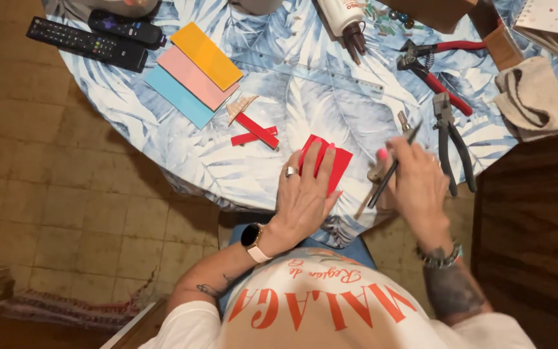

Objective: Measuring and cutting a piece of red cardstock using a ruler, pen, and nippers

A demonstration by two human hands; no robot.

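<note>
- The left hand [305,194] lies flat, fingers spread, pressing on a red sheet [338,165] at the near edge of the bench [292,97]; nothing is clamped in this grip, it only holds the sheet down.
- The red sheet sits directly under and just beyond the left fingertips, turned like a diamond, with its free corner pointing toward the right hand.
- The right hand [414,187] is just beside the sheet, on its right, with its grip closed around a thin dark tool [392,171]. The tool's long axis runs diagonally, upper end away from the body and lower end toward the bench edge; I cannot tell which end is the working tip.
- The right hand is motion-blurred.
- Beyond the left hand, two narrow red strips [254,132] lie crossed, near but apart from the sheet.
- Beyond the right hand lie grey pliers [450,139], then red-handled pliers [434,71].
- Farther beyond the left hand, the orange, pink and blue sheets [192,74] overlap, with two remote controls [92,42] past them.
</note>
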